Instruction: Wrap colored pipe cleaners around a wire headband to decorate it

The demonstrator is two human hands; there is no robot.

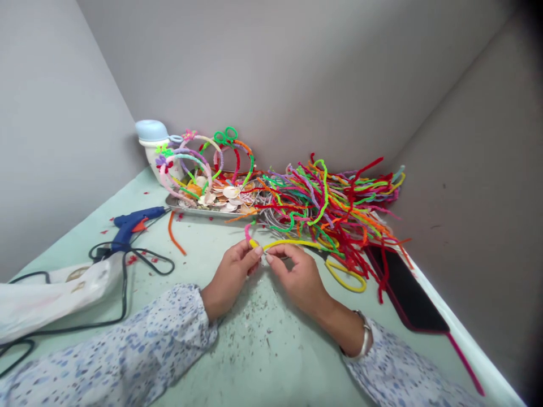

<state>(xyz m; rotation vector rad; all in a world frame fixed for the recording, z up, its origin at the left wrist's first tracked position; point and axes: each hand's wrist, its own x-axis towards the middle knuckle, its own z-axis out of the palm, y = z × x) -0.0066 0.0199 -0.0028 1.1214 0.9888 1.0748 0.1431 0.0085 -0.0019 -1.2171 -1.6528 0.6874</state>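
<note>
Two bare hands meet at the centre of the frame, each grip closed in a pinch. The left hand [231, 275] grips a fuzzy strip [248, 230], pink and green toward its upper end and yellow at the fingertips. The right hand [303, 281], just beside it, is closed on what looks like a thin grey wire [266, 252], mostly hidden by the fingers; a white bracelet [365, 338] circles that wrist. A yellow strand [297, 242] runs rightward from the fingertips, near yellow-handled scissors [348, 278]. Above the hands, a metal tray [207, 213] holds pale discs [231, 192], with colourful headbands [207, 161] standing among them. A tangled heap of fuzzy sticks [326, 195] spreads right of the tray. At upper left stands a white bottle [155, 155] with a light-blue lid [151, 130]. A blue glue gun [126, 227] lies left of centre, an orange strip [173, 233] near it; a dark cord [124, 288] winds past a white bag [55, 302] at lower left. A dark phone [409, 291] lies at right on the pale green bench [271, 379].
</note>
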